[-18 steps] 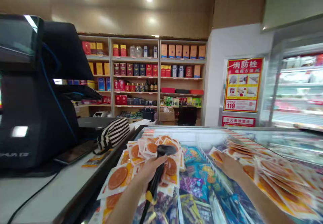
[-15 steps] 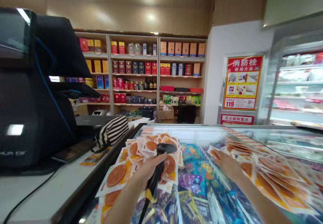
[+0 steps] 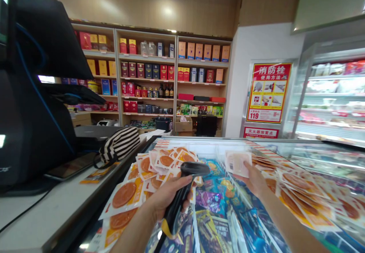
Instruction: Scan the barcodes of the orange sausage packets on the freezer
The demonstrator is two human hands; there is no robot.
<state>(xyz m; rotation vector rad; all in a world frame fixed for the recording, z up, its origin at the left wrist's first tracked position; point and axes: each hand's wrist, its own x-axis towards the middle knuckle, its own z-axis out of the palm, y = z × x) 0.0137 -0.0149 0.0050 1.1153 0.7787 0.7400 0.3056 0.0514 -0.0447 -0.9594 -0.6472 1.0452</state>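
My left hand [image 3: 171, 196] is wrapped round the handle of a black barcode scanner [image 3: 195, 168], whose head points to the right. In my right hand [image 3: 254, 177] is a flat sealed food packet [image 3: 237, 163], gripped at its right edge, with its pale back and a barcode showing. The scanner's head and the packet are apart, above the glass-topped freezer. A loose pile of packets with round orange-brown patties [image 3: 124, 194] lies beneath and left of my left hand. Right of my right forearm, more such packets [image 3: 296, 192] lie stacked.
Blue and purple bags [image 3: 212, 201] fill the freezer [image 3: 205, 142] below, split by white wire dividers. At left, a black checkout terminal [image 3: 42, 104], a phone [image 3: 71, 166] and a striped pouch [image 3: 121, 144] occupy the counter [image 3: 31, 215]. Stocked shelves [image 3: 146, 59] stand behind.
My right hand has raised the packet from beside the right stack and turned it so its pale back shows. The scanner has shifted slightly right. The whole view has moved a little.
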